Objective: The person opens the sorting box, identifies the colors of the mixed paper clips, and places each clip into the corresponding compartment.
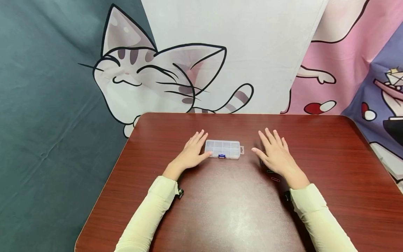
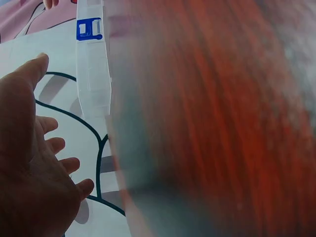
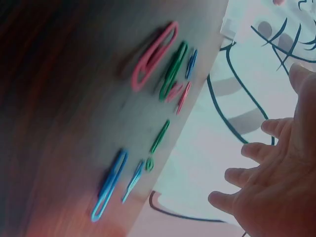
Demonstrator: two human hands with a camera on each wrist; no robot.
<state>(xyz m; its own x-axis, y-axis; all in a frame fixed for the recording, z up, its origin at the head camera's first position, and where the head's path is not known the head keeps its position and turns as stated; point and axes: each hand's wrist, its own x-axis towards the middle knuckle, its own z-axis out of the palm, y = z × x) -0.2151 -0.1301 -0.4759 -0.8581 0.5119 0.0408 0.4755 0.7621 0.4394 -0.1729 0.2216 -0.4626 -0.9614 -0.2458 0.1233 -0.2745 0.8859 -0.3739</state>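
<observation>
A clear plastic compartment box (image 1: 223, 149) with a blue latch (image 1: 221, 156) lies closed on the red-brown table (image 1: 220, 210). My left hand (image 1: 192, 152) rests flat beside its left end, fingers straight, thumb tip touching the box. My right hand (image 1: 275, 154) lies open to the right of the box, apart from it, over several coloured paper clips (image 1: 273, 175). The right wrist view shows pink (image 3: 154, 55), green (image 3: 173, 70) and blue (image 3: 108, 183) clips loose on the table under the open hand (image 3: 276, 182). In the left wrist view the box (image 2: 93, 74) lies just beyond the spread fingers (image 2: 54, 148).
A cloth backdrop printed with a cartoon cat (image 1: 151, 77) hangs behind the table. The table's far edge (image 1: 239, 113) runs close behind the box, and its left edge (image 1: 104, 189) lies near my left sleeve (image 1: 148, 213).
</observation>
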